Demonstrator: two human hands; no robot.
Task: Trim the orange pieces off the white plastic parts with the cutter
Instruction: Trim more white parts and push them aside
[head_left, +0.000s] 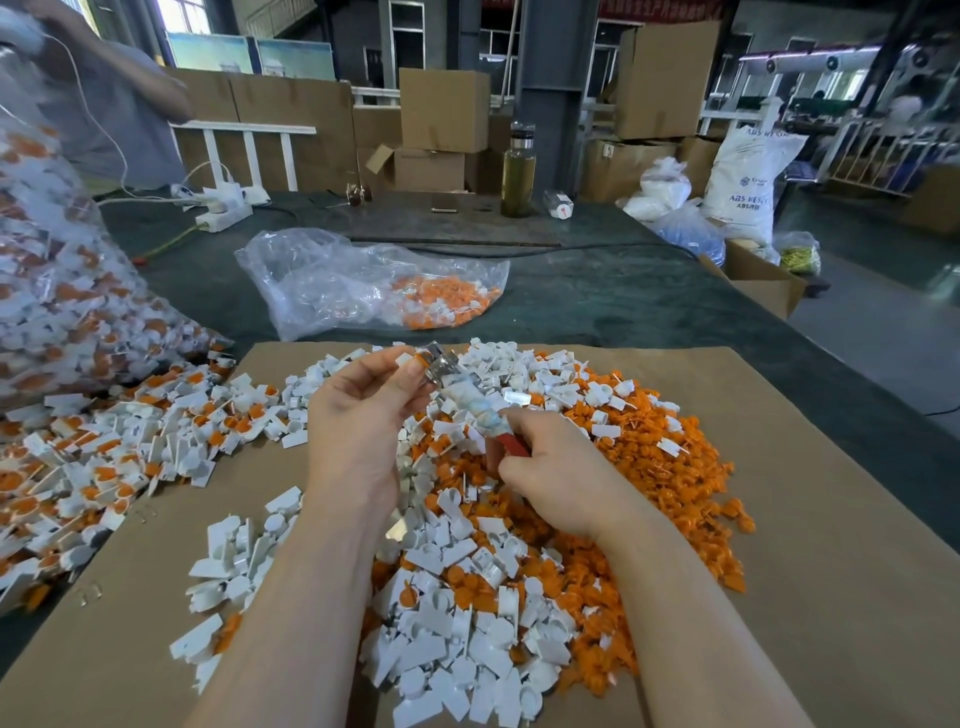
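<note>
I am mid-trim, just above frame centre. My left hand (363, 410) pinches a white plastic part (404, 359) with its orange piece (418, 358) at the fingertips, right against the cutter's (467, 395) metal head. My right hand (540, 467) is curled round the red handle. The cutter's long axis runs from lower right up to upper left, head pointing at the part. Next, I judge, comes a squeeze to shear the orange off.

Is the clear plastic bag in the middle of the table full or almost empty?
Almost empty. The clear plastic bag lies flat and crumpled, with only a small heap of orange pieces at its right end.
</note>
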